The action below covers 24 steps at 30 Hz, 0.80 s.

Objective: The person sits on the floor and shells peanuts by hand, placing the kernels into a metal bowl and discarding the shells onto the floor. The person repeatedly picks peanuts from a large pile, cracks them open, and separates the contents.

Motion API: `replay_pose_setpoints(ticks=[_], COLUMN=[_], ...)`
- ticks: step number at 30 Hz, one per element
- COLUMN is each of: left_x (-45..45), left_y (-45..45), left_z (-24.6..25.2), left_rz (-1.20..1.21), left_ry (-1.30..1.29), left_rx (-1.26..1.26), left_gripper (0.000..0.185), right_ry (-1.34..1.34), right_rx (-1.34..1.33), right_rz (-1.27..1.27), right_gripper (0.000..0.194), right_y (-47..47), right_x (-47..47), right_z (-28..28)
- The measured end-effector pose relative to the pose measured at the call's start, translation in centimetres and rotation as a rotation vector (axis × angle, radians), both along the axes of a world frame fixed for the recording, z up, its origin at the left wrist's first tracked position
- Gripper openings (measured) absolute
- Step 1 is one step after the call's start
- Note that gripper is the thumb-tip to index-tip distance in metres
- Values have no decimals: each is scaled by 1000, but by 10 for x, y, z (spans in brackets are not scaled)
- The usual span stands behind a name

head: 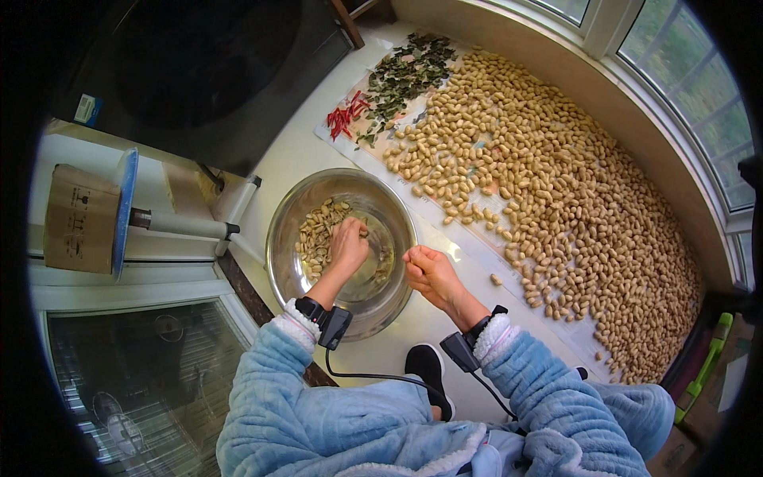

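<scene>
A wide stainless steel bowl [363, 310] stands on the floor before me. Unshelled peanuts [312, 241] lie heaped along its left side, and bits of debris are scattered near its right inner wall. My left hand [350, 243] reaches inside, over the edge of that heap, with its fingers curled; whatever is between the fingertips is hidden. At the bowl's right rim is my right hand [434, 275], loosely fisted with thumb against the fingers. Its contents cannot be seen.
Peanuts [560, 197] cover paper sheets along the window wall. Dried leaves [411, 74] and red chilies [347, 114] lie at the far end. One stray peanut [496, 279] is nearer. A cardboard box [80, 220] and a glass-paned door [155, 369] are left.
</scene>
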<state>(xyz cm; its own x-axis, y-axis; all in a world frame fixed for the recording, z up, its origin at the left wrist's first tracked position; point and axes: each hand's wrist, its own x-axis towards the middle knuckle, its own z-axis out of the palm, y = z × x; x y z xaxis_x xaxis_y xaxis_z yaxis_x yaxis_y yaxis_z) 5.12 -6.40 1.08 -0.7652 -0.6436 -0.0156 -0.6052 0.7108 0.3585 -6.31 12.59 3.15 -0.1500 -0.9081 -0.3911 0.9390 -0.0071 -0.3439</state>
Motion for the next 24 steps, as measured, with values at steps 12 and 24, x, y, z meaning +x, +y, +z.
replay_pose_setpoints(ticks=[12, 24], left_x=[-187, -239], left_y=[1, 13], left_z=[-19, -80], left_rz=[-155, -101], left_ry=[49, -248], left_rx=[145, -286], left_gripper=[11, 13], right_ry=[92, 77], right_rx=[136, 216], right_rz=[52, -55], right_gripper=[28, 31], right_y=[44, 81], right_x=[-34, -65], right_z=[-11, -21])
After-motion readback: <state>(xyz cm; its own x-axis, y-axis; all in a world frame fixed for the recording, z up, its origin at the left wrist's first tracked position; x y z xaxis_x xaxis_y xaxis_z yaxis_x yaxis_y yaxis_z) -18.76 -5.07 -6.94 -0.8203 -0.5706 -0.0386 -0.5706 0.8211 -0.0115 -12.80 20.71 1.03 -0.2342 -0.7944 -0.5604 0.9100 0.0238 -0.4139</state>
